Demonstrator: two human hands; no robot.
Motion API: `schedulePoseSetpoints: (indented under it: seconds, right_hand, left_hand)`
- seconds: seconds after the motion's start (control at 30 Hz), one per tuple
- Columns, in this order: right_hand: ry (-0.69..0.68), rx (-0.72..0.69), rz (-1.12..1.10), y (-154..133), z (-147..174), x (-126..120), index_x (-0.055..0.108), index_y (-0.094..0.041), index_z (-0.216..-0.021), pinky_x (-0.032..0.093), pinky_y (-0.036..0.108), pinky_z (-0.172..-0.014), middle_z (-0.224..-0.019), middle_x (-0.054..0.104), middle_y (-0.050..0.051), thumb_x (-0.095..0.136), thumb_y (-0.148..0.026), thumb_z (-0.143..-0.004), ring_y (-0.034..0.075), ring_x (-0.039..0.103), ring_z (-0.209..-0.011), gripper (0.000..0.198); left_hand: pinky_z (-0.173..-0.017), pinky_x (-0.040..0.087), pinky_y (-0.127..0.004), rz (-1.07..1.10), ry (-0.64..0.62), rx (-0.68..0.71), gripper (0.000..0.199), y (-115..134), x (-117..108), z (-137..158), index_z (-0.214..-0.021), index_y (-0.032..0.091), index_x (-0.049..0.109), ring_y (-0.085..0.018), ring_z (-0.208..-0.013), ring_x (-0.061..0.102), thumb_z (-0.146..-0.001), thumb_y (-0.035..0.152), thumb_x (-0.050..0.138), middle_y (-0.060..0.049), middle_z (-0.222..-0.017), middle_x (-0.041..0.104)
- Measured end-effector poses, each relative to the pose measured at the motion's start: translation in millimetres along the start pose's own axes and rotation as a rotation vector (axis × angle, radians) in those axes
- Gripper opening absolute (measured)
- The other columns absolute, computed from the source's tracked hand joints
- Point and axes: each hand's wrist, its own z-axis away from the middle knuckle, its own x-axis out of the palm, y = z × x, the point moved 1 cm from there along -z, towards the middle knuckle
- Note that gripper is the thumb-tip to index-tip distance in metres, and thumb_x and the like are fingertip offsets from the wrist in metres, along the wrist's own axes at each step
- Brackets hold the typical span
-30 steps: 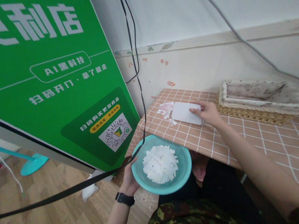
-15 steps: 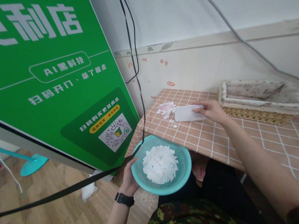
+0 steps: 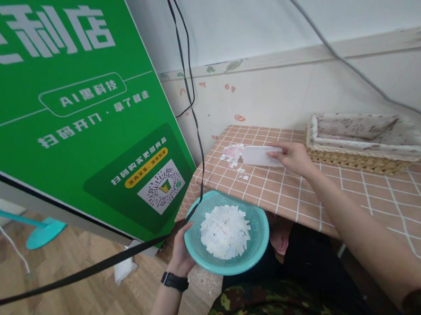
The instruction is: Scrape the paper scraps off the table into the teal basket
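Observation:
My left hand (image 3: 181, 251) grips the left rim of a teal plastic colander (image 3: 262, 248), held just below the table's near edge. White paper scraps (image 3: 225, 232) lie heaped in the colander. Over on the table, my right hand (image 3: 293, 157) pinches one end of a flat white card (image 3: 256, 156). The card's far end is close beside a small pile of white and pinkish paper scraps (image 3: 233, 153); whether it touches them I cannot tell. A few loose bits lie just in front of that pile.
The table has a brown checked cloth (image 3: 362, 196). A wicker basket with a floral lining (image 3: 370, 144) stands on it by the wall. A black strap (image 3: 92, 272) crosses at the left, before a green cabinet (image 3: 74, 164). A white bag (image 3: 124, 270) lies on the floor.
My right hand and the card have shifted slightly left, towards the scrap pile, and the card is tilted a little more. The colander and my left hand are nearly still.

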Motion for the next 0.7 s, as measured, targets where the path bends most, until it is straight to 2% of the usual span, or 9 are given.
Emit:
schedulePoseSetpoints:
  seconds: [0.13,0.3,0.57,0.7]
  right_hand:
    - [-0.002,-0.02,-0.049,-7.9,2.9,6.9,0.068,-0.021,-0.105,0.047,0.034,-0.068,-0.088,0.071,0.006,0.055,-0.041,-0.079,0.021,0.063,-0.071,0.035]
    - [-0.13,-0.116,-0.081,-21.4,5.0,14.8,0.068,-0.025,-0.105,0.047,0.034,-0.073,-0.097,0.07,0.004,0.052,-0.035,-0.082,0.023,0.065,-0.082,0.029]
    - [-0.255,-0.112,-0.113,-11.6,-0.8,-15.8,0.071,-0.023,-0.095,0.048,0.033,-0.071,-0.093,0.07,0.002,0.058,-0.033,-0.078,0.023,0.064,-0.081,0.023]
    - [-0.214,-0.076,-0.141,-11.9,-1.3,-16.9,0.071,-0.023,-0.093,0.048,0.033,-0.071,-0.09,0.071,0.003,0.06,-0.034,-0.077,0.022,0.064,-0.079,0.023]
  left_hand:
    - [-0.08,0.051,-0.04,0.002,-0.011,0.006,0.026,0.0,1.3,1.3,-0.098,0.009,0.064,-0.028,-0.081,0.068,-0.077,0.022,0.056,-0.013,-0.081,0.073]
    - [-0.081,0.05,-0.041,-0.018,-0.048,0.0,0.026,0.2,4.1,3.6,-0.098,0.008,0.064,-0.028,-0.083,0.067,-0.078,0.023,0.057,-0.013,-0.085,0.072]
    - [-0.082,0.049,-0.041,-0.031,-0.055,0.003,0.027,0.6,5.0,4.0,-0.098,0.007,0.064,-0.029,-0.084,0.067,-0.078,0.025,0.058,-0.015,-0.088,0.072]
    - [-0.082,0.049,-0.041,-0.02,-0.038,0.018,0.028,0.0,2.1,2.4,-0.099,0.007,0.064,-0.029,-0.083,0.067,-0.077,0.024,0.058,-0.015,-0.086,0.072]
